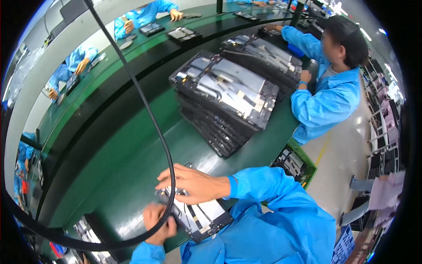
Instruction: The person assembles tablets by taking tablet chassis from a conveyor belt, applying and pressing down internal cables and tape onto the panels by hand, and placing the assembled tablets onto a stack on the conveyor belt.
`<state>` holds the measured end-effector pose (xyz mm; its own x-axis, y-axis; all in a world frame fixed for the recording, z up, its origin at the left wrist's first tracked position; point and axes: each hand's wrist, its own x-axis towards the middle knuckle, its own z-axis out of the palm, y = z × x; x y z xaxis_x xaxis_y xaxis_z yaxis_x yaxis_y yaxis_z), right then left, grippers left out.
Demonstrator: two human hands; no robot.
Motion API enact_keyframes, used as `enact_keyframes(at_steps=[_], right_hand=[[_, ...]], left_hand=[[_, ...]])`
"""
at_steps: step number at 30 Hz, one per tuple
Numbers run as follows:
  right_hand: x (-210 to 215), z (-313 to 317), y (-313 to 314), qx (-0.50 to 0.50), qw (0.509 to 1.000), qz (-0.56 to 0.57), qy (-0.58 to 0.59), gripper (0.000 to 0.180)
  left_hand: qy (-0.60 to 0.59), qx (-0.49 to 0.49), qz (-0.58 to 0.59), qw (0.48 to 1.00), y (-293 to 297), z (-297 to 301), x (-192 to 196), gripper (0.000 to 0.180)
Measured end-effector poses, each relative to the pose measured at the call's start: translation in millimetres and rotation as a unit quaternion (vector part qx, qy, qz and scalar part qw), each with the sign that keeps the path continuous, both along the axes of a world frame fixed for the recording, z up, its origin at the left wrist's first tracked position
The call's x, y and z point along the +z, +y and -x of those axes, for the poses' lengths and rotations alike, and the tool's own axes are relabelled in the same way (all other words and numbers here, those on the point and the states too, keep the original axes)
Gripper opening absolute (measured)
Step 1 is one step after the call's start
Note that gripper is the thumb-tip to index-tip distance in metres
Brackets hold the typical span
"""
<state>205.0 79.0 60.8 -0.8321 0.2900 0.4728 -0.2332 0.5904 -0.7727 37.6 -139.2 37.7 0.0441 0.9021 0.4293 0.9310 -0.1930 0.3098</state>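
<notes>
The long green counter (132, 145) curves from the lower left up to the far right, with a darker belt running along its middle. On it, past the near work spot, stands a tall stack of open tablet housings (226, 103), dark frames with silvery inner plates facing up, and a second such stack (263, 55) lies just behind it. A co-worker in a blue coat and dark cap (329, 83) sits at the right of those stacks, one arm stretched toward the far stack. More people in blue coats (145, 17) work on the far side of the counter. A green crate (296, 165) holding dark parts sits below the counter edge at the right. At the near edge lies one open tablet housing (200, 215), flat on the counter. The right hand (193, 182) rests spread on its upper end, fingers open and pressing flat. The left hand (158, 222) touches its left edge, grip closed narrow around a black cable (162, 145) that loops up across the view.
</notes>
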Motion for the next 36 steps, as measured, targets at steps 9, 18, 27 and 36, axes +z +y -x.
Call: enact_keyframes(at_steps=[9,18,27,36], right_hand=[[155,-139,65,-0.249,0.918,-0.307,-0.027,0.059],[156,-174,99,-0.282,0.85,-0.399,-0.199,0.068],[171,-179,117,-0.208,0.826,-0.487,-0.193,0.067],[175,-160,112,-0.244,0.822,-0.464,-0.222,0.071]], left_hand=[[0.026,-0.193,0.211,0.958,-9,-83,27,0.055],[-0.059,-0.027,0.141,0.988,14,-46,4,0.07],[0.017,0.169,0.002,0.985,97,109,-19,0.063],[0.041,0.294,-0.153,0.942,122,140,-34,0.047]])
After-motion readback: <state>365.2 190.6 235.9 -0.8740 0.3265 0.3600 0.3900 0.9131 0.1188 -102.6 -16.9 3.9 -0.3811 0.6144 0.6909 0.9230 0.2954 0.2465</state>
